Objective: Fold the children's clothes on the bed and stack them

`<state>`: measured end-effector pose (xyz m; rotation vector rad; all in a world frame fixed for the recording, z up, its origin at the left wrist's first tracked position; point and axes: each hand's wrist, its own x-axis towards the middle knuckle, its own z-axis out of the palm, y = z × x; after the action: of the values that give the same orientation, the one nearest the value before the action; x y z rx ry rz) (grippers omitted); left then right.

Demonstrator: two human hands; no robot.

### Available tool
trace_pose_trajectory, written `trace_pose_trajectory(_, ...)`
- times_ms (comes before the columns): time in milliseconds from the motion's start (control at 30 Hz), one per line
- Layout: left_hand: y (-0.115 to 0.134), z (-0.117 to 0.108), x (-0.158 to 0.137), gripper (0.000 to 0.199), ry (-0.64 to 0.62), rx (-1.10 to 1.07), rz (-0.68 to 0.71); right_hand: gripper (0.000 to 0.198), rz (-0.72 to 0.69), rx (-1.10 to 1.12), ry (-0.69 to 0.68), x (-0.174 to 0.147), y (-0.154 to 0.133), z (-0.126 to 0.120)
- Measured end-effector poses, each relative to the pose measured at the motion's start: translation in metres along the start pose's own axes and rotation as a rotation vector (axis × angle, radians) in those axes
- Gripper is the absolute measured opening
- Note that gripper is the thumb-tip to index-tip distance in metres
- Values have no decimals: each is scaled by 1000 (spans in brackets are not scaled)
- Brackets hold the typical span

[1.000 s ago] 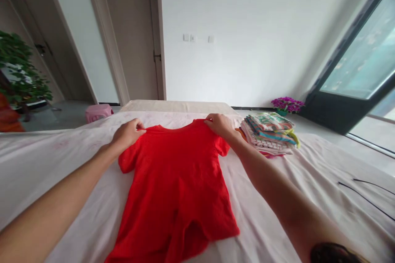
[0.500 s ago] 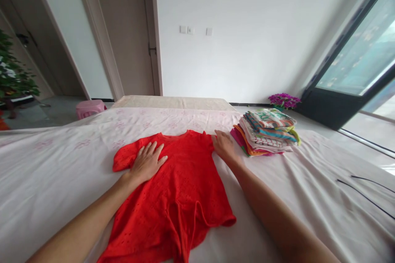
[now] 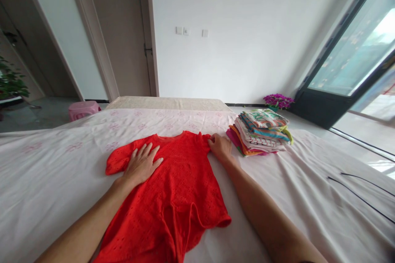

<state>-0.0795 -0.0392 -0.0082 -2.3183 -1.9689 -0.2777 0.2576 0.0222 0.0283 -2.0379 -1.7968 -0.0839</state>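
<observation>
A red short-sleeved top (image 3: 182,172) with small eyelet holes lies spread on the bed, its neckline away from me and its lower part bunched in folds. My left hand (image 3: 141,164) rests flat on its left shoulder area, fingers stretched out. At the other side, my right hand (image 3: 220,146) has its fingers curled round the edge of the right sleeve, pinching the cloth. Just right of that hand stands a stack of folded clothes (image 3: 261,133) in several colours.
A pale flowered sheet (image 3: 61,189) covers the bed. Two thin dark cords (image 3: 361,197) lie at the right. Beyond the bed are a pink stool (image 3: 84,110), purple flowers (image 3: 278,100), a closed door (image 3: 123,33) and a white wall; a glass door is at far right.
My right hand has gone from loosely extended fingers to a pinch on the right sleeve. My left hand stays flat on the top. The view has shifted slightly to the right.
</observation>
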Motion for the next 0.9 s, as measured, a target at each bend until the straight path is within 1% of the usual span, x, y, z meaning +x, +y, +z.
trace_pose_trajectory(100, 0, -1, 0, 66, -8, 11, 2, 27, 92, 79, 148, 4, 10, -5)
trace_pose_trajectory(167, 1, -2, -1, 66, -10, 15, 3, 31, 99, 82, 236, 4, 18, -7)
trace_pose_trajectory(200, 1, -2, -1, 66, -10, 15, 3, 33, 87, 72, 251, 4, 21, -7)
trace_pose_trajectory(267, 1, -2, -1, 66, -13, 10, 2, 37, 56, 41, 261, 2, 22, -8)
trace_pose_trajectory(333, 1, -2, 0, 66, -16, 4, 1, 39, 10, 21, 305, -1, 18, -10)
trace_pose_trajectory(400, 2, -2, 0, 66, -21, 2, 0, 41, -92, 30, 346, -5, 8, -11)
trace_pose_trajectory(433, 2, -3, 0, 66, -23, 3, -1, 42, -162, 39, 339, -8, 2, -11)
trace_pose_trajectory(467, 2, -3, 0, 66, -25, 5, -1, 44, -235, 43, 306, -11, -4, -10)
trace_pose_trajectory(500, 2, -4, -1, 66, -27, 7, 0, 46, -309, 37, 240, -13, -9, -8)
trace_pose_trajectory(567, 3, -5, -1, 66, -27, 10, 0, 51, -419, -7, 30, -17, -16, -3)
trace_pose_trajectory(633, 3, -6, -2, 66, -27, 14, 2, 57, -440, -74, -199, -19, -18, 4)
trace_pose_trajectory(667, 3, -6, -2, 66, -26, 15, 3, 59, -417, -104, -282, -19, -17, 7)
trace_pose_trajectory(700, 2, -6, -2, 67, -27, 17, 4, 62, -380, -129, -333, -18, -15, 9)
trace_pose_trajectory(800, 2, -6, -2, 67, -36, 21, 4, 66, -277, -158, -356, -13, -8, 12)
trace_pose_trajectory(900, 0, -5, -1, 67, -50, 18, 4, 66, -241, -149, -347, -11, -5, 13)
